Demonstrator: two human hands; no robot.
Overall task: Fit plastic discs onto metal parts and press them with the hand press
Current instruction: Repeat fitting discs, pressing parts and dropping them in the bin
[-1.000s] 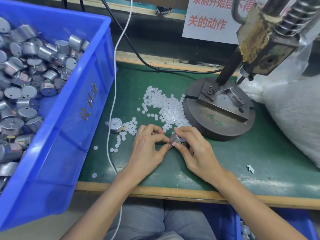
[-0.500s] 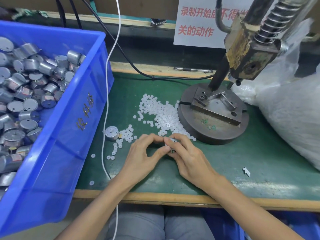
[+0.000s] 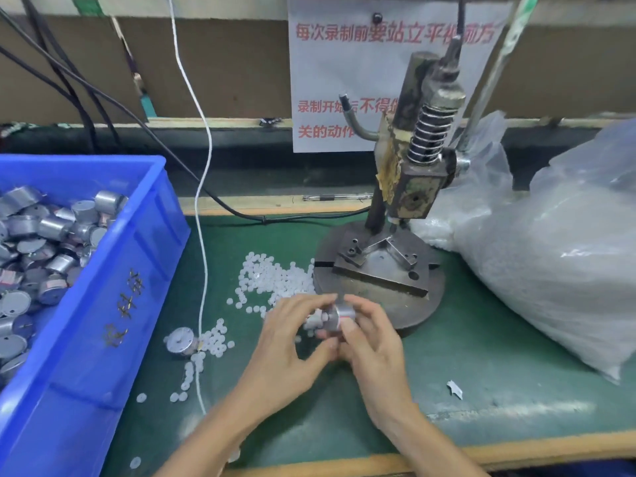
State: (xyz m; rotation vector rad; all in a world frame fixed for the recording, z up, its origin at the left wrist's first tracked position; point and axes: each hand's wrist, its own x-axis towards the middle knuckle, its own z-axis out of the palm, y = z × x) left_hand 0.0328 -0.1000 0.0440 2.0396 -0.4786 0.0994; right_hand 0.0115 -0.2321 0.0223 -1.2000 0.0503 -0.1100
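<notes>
I'm fitting disc [image 3: 320, 318] onto metal part [image 3: 344, 312], just in front of hand press [image 3: 378, 270].
Right fingers [image 3: 361, 306] gripping part, left fingers [image 3: 306, 302] pinching disc; pushing it on square.

The metal part [image 3: 342, 313] between both hands is motion-blurred and half covered by fingers of the right hand [image 3: 373, 352]. Left of the left hand [image 3: 285, 349], the blue bin [image 3: 103, 304] runs off the frame.
</notes>
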